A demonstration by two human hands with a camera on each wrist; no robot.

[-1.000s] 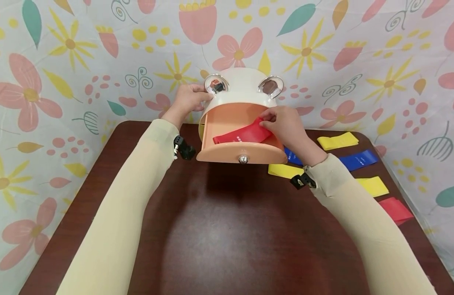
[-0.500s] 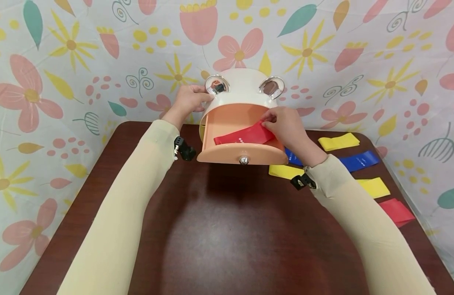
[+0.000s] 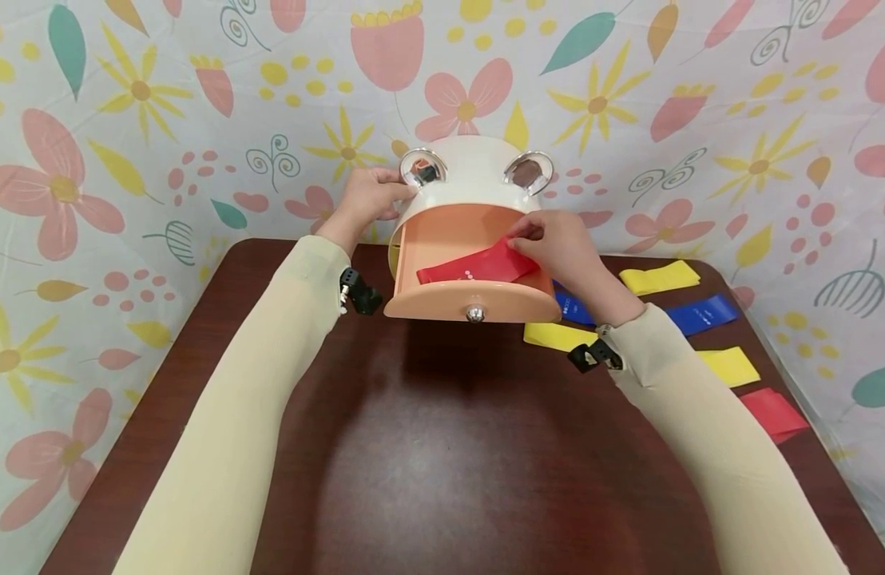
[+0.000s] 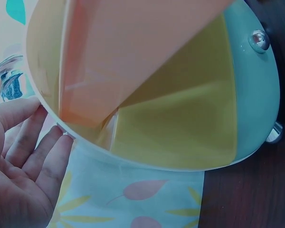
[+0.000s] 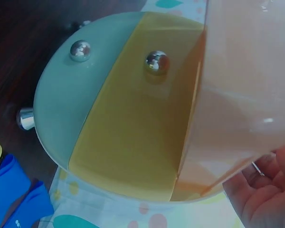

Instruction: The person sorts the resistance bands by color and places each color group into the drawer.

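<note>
A cream round box (image 3: 473,177) with two mirrored ears stands at the back of the dark table (image 3: 442,447). Its peach top drawer (image 3: 471,302) is pulled out. A red band (image 3: 474,264) lies slanted inside it. My right hand (image 3: 550,239) pinches the band's right end over the drawer's right side. Only its fingers (image 5: 263,192) show in the right wrist view, beside the peach drawer. My left hand (image 3: 371,196) rests against the box's upper left side by the ear. Its straight fingers (image 4: 26,156) touch the box rim (image 4: 85,142).
Loose bands lie on the table right of the box: yellow ones (image 3: 658,275) (image 3: 557,334) (image 3: 726,363), blue ones (image 3: 701,313) (image 3: 575,307) and a red one (image 3: 773,411) near the right edge. A floral cloth hangs close behind. Below the peach drawer are a yellow drawer (image 5: 133,123) and a teal drawer (image 5: 71,95).
My right hand has moved the red band's end slightly back into the drawer. The left hand and the box have stayed put.
</note>
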